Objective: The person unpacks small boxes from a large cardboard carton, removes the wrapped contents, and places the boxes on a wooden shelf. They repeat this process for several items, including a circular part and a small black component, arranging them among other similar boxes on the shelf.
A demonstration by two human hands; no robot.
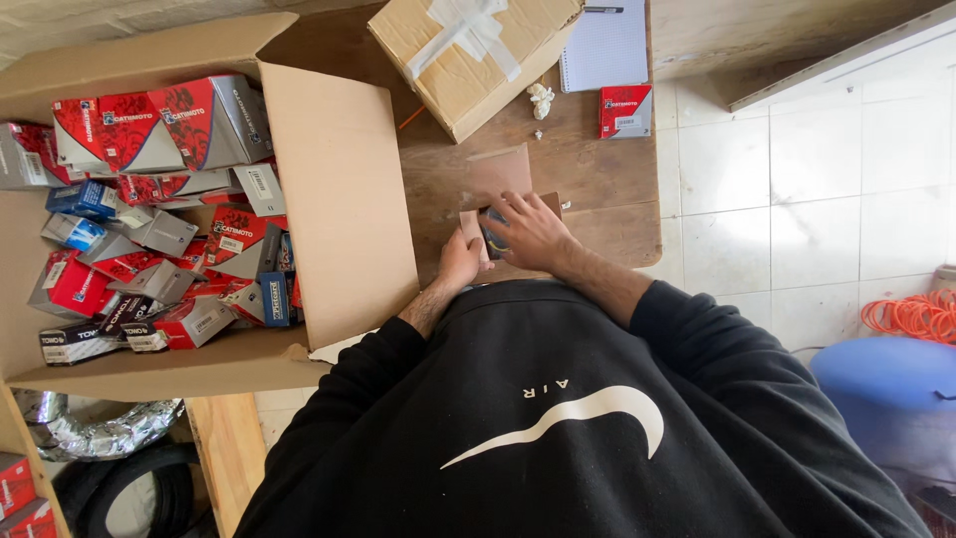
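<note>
Both my hands meet over a small brown cardboard box (551, 203) on the wooden table (588, 169), close to my chest. My left hand (461, 259) grips the box's left side, fingers curled around a flap. My right hand (530, 231) lies across the top of the box, covering a dark item inside it. A thin flat piece of cardboard (498, 174) lies on the table just beyond the box.
A large open carton (339, 199) at left holds several red, grey and blue small boxes. A taped cardboard box (468, 55), a spiral notebook (605, 48), a small red box (625, 110) and crumpled paper (541, 99) sit further back. Orange hose (916, 316) and a blue stool (891, 384) are at right.
</note>
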